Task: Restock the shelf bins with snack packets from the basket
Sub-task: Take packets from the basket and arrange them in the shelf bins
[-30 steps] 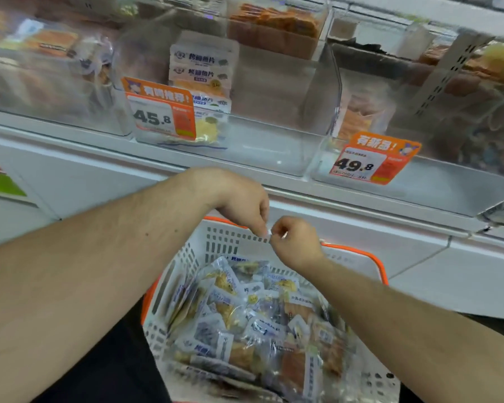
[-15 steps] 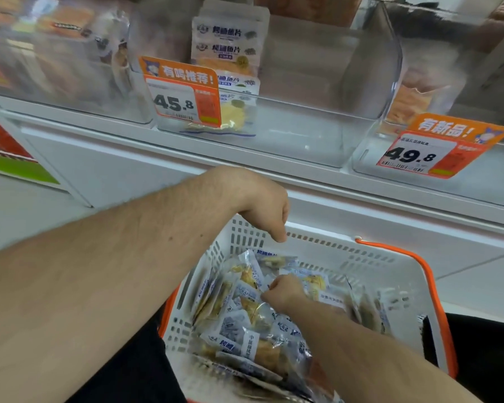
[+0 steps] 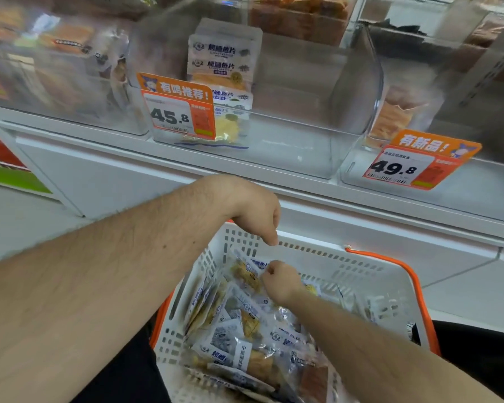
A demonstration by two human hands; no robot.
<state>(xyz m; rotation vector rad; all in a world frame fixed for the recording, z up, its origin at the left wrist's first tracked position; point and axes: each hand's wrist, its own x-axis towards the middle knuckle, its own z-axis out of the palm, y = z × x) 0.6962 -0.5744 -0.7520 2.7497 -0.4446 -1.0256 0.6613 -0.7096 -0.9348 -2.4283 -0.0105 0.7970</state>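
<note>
A white plastic basket (image 3: 346,274) with orange handles sits below the shelf, holding several clear and blue snack packets (image 3: 236,344). My right hand (image 3: 280,282) is down inside the basket, fingers pinched on the top edge of one snack packet (image 3: 246,274) at the far side of the pile. My left hand (image 3: 258,216) hangs curled over the basket's far left rim, holding nothing. Above, a clear shelf bin (image 3: 288,141) holds a few matching packets (image 3: 224,62) stacked at its left, and its right part is bare.
An orange price tag reading 45.8 (image 3: 178,110) hangs on the middle bin and another reading 49.8 (image 3: 416,164) on the bin to the right (image 3: 477,184). A bin on the left (image 3: 56,82) is full of other snacks. A white shelf ledge (image 3: 361,210) runs just behind the basket.
My right hand dropped from beside my left hand into the basket and closed on a packet. My left hand stayed over the rim. The view tilted down and closer.
</note>
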